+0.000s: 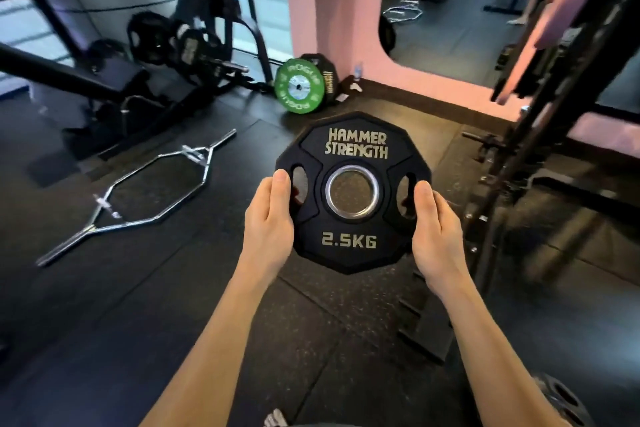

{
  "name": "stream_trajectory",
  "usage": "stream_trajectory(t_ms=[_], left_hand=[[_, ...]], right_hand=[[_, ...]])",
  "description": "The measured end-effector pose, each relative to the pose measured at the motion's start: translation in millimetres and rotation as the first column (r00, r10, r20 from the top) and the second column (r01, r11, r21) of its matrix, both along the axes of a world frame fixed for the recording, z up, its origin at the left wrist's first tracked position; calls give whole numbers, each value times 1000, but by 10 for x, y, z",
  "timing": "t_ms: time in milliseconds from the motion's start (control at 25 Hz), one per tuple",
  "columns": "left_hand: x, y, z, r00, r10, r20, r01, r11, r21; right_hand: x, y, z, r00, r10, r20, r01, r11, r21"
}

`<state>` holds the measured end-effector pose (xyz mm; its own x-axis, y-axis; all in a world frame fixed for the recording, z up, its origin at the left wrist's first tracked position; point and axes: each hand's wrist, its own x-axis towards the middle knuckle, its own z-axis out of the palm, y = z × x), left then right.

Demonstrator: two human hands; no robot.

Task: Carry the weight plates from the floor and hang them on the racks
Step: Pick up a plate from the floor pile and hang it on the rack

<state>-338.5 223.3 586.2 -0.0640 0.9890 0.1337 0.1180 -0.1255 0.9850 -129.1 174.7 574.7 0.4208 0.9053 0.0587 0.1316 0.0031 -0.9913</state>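
Small black plate (353, 192) held flat above the floor (173, 305), left hand (270, 218) and right hand (436, 229) clamping opposite edges. Best kept level, centre hole lined up squarely with a peg on the rack (540, 135).

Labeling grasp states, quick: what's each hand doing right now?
Left hand: holding the 2.5 kg plate by its left edge.
Right hand: holding the same plate by its right edge.

The black weight plate (353, 192) reads "HAMMER STRENGTH" and "2.5KG"; the green plate (298, 86) reads "ROGUE".
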Motion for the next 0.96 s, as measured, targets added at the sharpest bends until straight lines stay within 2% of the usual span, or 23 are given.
stream_trajectory(t_ms=[160,360,520,840,960], left_hand=[[-1110,316,74,993,118,-3,-118,993,20],[-1904,851,34,985,173,-4,-173,985,12],[-2299,1541,-17,982,190,-4,-190,982,9],[-2720,3579,-33,984,178,-18,-178,984,4],[-2762,4380,-53,982,189,-8,-189,980,-59]], right_hand=[[-1089,528,80,994,106,20,-107,994,20],[-1814,1203,54,983,181,38,-180,983,-30],[-2198,1951,38,978,200,63,-199,980,-20],[-2628,3950,11,983,163,78,-157,984,-84],[-2688,4706,57,982,140,125,-126,985,-115]])
